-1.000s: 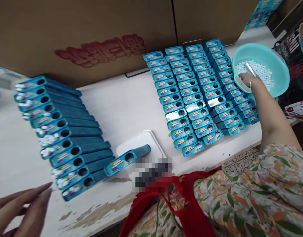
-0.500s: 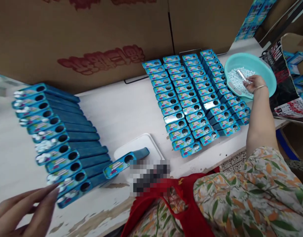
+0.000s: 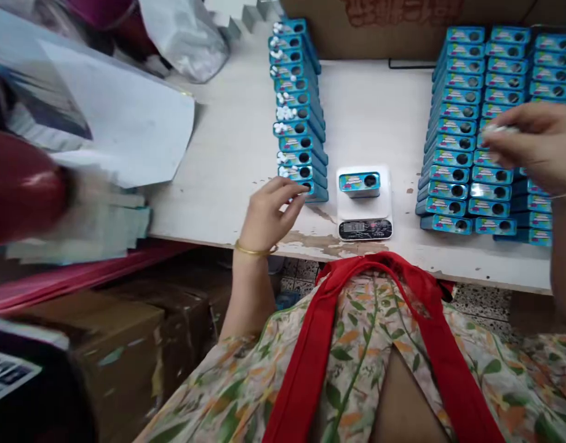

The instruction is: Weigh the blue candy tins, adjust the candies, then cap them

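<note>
My left hand (image 3: pixel 269 209) is at the front end of a row of blue candy tins (image 3: pixel 306 143), thumb and fingers pinched over the nearest tin; anything between the fingertips is too small to make out. Small white candies (image 3: pixel 286 114) lie on the tops of several tins in that row, beside their round dark holes. One blue tin (image 3: pixel 352 183) stands on a white digital scale (image 3: pixel 385 212) with a lit display. Above the right-hand tins, my right hand (image 3: pixel 536 144) is closed on a small scoop (image 3: pixel 499 130), blurred, with white candies at it.
Several columns of blue tins (image 3: pixel 451 159) fill the right side of the white table (image 3: pixel 370 104). A cardboard box (image 3: pixel 324 15) stands behind. To the left are a sheet of paper (image 3: pixel 139 129), a white bag (image 3: pixel 186 40) and a red rounded object (image 3: pixel 19 187). Cartons (image 3: pixel 112 344) sit below the table.
My view has swung left. My right hand has lifted the scoop out of the turquoise bowl and moved left over the tins. My left hand stays at the front of the left row.
</note>
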The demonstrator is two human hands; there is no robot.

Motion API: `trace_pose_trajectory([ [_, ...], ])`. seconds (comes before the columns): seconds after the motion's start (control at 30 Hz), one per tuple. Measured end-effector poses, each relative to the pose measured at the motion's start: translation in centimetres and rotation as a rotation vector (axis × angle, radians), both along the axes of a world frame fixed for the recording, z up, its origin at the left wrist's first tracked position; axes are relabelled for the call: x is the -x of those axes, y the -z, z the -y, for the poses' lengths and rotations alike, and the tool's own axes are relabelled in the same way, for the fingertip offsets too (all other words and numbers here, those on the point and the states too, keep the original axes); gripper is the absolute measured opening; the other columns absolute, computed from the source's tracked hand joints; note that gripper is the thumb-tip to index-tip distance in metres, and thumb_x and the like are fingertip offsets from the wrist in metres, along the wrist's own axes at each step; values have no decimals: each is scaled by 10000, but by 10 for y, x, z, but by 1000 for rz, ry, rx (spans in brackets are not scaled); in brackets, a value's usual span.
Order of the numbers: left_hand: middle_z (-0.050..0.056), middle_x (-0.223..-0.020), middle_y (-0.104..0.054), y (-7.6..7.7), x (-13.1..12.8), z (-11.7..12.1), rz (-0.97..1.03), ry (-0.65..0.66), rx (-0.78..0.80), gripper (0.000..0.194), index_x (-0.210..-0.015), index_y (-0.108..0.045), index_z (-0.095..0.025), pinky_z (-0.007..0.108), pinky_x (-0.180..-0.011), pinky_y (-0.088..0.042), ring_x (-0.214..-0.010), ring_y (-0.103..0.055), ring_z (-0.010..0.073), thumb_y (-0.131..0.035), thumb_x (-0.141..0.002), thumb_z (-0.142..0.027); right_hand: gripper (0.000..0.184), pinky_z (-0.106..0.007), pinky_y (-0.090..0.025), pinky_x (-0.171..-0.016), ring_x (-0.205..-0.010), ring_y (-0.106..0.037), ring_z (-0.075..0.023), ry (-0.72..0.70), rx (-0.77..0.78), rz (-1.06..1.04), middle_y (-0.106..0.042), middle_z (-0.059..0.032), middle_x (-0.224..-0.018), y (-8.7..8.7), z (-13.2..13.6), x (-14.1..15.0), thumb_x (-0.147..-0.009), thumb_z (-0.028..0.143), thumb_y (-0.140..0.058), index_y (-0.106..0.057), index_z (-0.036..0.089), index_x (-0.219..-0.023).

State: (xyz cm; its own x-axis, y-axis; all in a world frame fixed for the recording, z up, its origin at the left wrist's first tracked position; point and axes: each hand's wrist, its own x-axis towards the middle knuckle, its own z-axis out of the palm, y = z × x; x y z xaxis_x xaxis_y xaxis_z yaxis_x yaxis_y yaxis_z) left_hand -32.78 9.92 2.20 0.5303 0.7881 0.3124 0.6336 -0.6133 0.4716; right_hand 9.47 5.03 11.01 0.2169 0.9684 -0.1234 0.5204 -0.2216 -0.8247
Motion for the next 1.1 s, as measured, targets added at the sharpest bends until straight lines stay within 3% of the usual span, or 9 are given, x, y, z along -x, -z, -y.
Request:
trace_pose_trajectory([
  [0.1, 58, -949, -671, 3, 1, 11, 47, 42, 17, 175, -1007, -697, -181, 289, -774, -548, -894, -652, 164, -551, -983, -276, 122, -270, -404, -582, -562, -505, -102, -288, 106, 61, -567, -1, -627, 4, -19, 85, -845, 214, -735, -692, 118, -907],
  [0.17, 54, -950, -667, 5, 4, 17, 68, 42, 33, 175, -1022, -693, -183, 282, -762, -549, -878, -651, 158, -547, -987, -273, 87, -284, -441, -631, -612, -554, -129, -426, 112, 188, -590, -11, -641, 14, -34, 117, -846, 187, -717, -711, 126, -907],
  [0.3, 55, -951, -673, 15, 11, 26, 102, 31, 56, 182, -1022, -685, -183, 293, -769, -551, -865, -649, 160, -535, -994, -282, 103, -330, -480, -765, -806, -634, -199, -597, 84, 516, -667, -66, -788, 30, -53, 143, -841, 123, -688, -742, 128, -928],
  [0.43, 60, -946, -673, 23, 15, 29, 142, 13, 83, 194, -1008, -683, -181, 296, -783, -547, -880, -649, 165, -529, -998, -298, 177, -370, -475, -866, -958, -651, -254, -635, 128, 717, -690, -115, -961, 32, -53, 155, -842, 85, -663, -743, 100, -1000],
  [0.6, 56, -950, -676, 26, 13, 27, 166, 5, 87, 213, -1001, -685, -182, 301, -801, -543, -886, -646, 164, -523, -1002, -320, 85, -371, -482, -851, -919, -646, -237, -559, 36, 533, -671, -91, -880, 32, -48, 148, -867, 115, -645, -723, 114, -902],
  [0.77, 49, -964, -675, 24, 13, 24, 152, -23, 89, 198, -1002, -676, -185, 310, -808, -541, -894, -644, 165, -519, -1003, -305, 80, -261, -436, -578, -568, -545, -110, -281, 186, -112, -581, -5, -627, 28, -39, 126, -854, 175, -714, -668, 129, -808],
  [0.87, 42, -943, -667, 24, 13, 23, 133, -34, 91, 191, -996, -674, -191, 303, -782, -534, -874, -637, 162, -516, -1002, -298, 119, -235, -405, -529, -529, -530, -74, -51, 267, -436, -601, -4, -646, 24, -31, 115, -882, 105, -662, -629, 122, -768],
  [0.97, 40, -940, -660, 25, 12, 21, 129, -31, 92, 187, -1002, -673, -196, 299, -779, -532, -875, -634, 161, -514, -1000, -294, 135, -240, -461, -617, -626, -605, -78, 26, 318, -503, -649, -25, -727, 23, -24, 108, -890, 3, -595, -641, 106, -815],
  [1.1, 43, -954, -657, 26, 8, 17, 132, -7, 84, 182, -1018, -672, -199, 301, -798, -537, -902, -639, 164, -512, -1000, -285, 122, -248, -474, -632, -622, -603, -83, -30, 286, -411, -657, -32, -715, 27, -20, 104, -875, -16, -618, -654, 99, -850],
])
